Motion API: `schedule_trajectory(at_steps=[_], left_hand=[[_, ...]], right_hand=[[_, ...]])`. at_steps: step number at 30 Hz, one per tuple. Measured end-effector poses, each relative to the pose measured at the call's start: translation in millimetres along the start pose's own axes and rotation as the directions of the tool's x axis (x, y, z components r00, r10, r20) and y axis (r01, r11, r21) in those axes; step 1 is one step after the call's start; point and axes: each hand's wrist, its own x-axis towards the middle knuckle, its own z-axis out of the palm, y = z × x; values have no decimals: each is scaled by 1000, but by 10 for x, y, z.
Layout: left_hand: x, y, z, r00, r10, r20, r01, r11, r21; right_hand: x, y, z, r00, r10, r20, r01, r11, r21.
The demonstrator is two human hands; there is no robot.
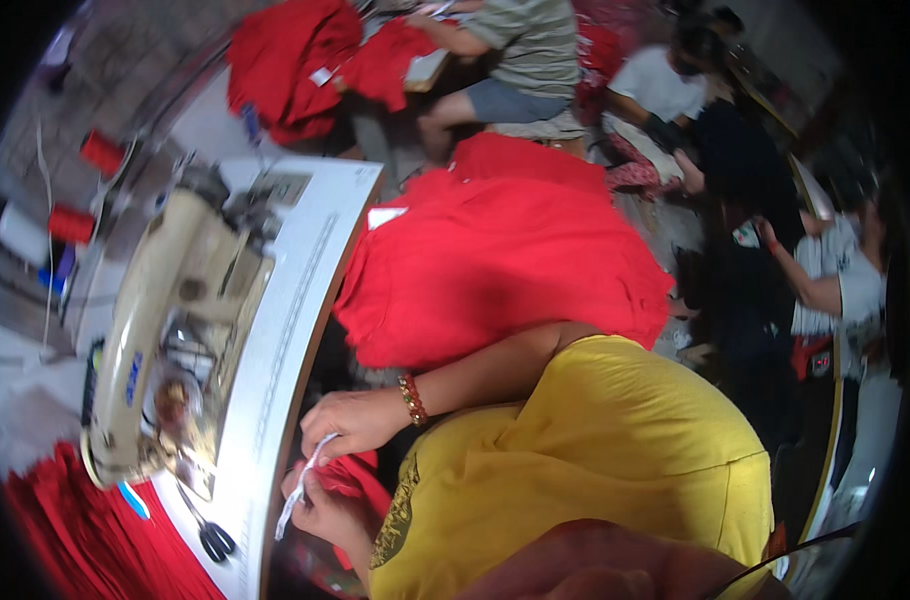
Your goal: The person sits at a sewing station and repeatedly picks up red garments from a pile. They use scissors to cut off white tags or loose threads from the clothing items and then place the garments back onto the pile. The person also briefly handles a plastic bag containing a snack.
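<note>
Both my hands are together beside the front edge of the sewing table. My right hand (353,422), with a beaded bracelet on its wrist, pinches the upper end of a narrow white strip (300,490). Just below it, my left hand (327,515) grips the same strip farther down. A piece of red cloth (360,482) lies beneath and beside my fingers, partly hidden by them. Left of my hands, across the white tabletop (275,400), stands a cream sewing machine (130,350). Black-handled scissors (217,542) lie on the tabletop near its needle end.
A large stack of red garments (505,250) rises beyond my right arm. More red fabric (75,530) drapes at the lower left. Red thread cones (102,153) stand behind the machine. Co-workers sit farther off, one in a striped shirt (530,55) beside another red heap (293,65).
</note>
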Motion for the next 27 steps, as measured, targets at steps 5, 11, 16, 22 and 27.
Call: schedule_trajectory(at_steps=[5, 11, 16, 22, 27], left_hand=[[-64, -309, 450, 992, 45, 120, -54, 996, 70], [-82, -504, 634, 964, 96, 248, -137, 978, 155], [-119, -566, 645, 968, -23, 250, -8, 992, 125], [-178, -540, 563, 942, -224, 250, 242, 969, -45], [-216, -442, 621, 940, -227, 253, 270, 951, -151]], right_hand=[[-592, 329, -6, 958, 260, -118, -273, 956, -111], [-832, 184, -106, 829, 542, -139, -554, 830, -65], [-964, 391, -35, 824, 545, -155, -555, 832, -24], [-984, 483, 69, 843, 509, -174, -520, 854, -20], [-1018, 592, 124, 887, 368, -280, -385, 923, -5]])
